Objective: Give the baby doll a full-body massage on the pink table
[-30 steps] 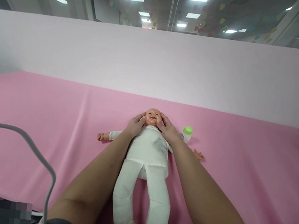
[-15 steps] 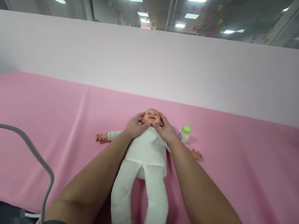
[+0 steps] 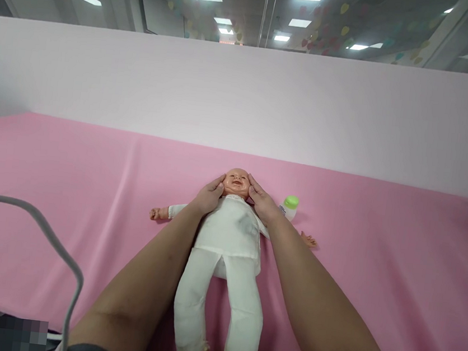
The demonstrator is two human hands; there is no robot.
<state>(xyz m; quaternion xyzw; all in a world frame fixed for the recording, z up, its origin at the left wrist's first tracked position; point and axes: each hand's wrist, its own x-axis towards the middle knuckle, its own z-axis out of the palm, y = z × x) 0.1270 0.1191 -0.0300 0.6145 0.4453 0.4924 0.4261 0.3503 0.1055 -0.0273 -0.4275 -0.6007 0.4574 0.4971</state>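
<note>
A pink-covered surface (image 3: 68, 179) carries a white-clothed doll (image 3: 231, 229), lying face-up. Light, matched contact on both sides should best keep its head (image 3: 237, 182) centred. That head lies between the left hand (image 3: 208, 196) and the right hand (image 3: 262, 202), their fingers (image 3: 217, 183) loosely extended along its sides, closed around nothing.

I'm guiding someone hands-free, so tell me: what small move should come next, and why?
Perhaps glide both thumbs gently inward across the cheeks: the left hand and right hand rest at opposite sides of the doll's head, and its face between them is uncovered.
</note>
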